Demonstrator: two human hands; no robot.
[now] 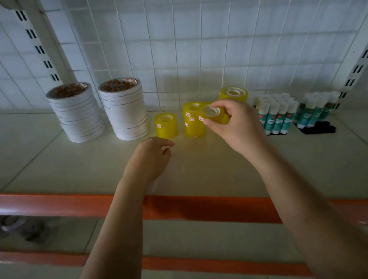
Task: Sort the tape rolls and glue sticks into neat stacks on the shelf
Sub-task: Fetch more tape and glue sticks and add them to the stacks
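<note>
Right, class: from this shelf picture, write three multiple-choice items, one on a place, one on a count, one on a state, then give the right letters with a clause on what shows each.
1. Where do the glue sticks stand on the shelf?
A. at the right, beyond the yellow tape rolls
B. at the far left
C. on the white stacks

2. How many tall stacks of white tape rolls stand at the left?
A. one
B. two
C. four

3. What is the right hand doing?
A. lying flat on the shelf
B. holding a glue stick
C. holding a yellow tape roll in its fingers

Answers: 1 A, the white-capped sticks are grouped right of the yellow rolls. 2 B, two stacks stand side by side. 3 C, thumb and fingers curl round the roll.
</note>
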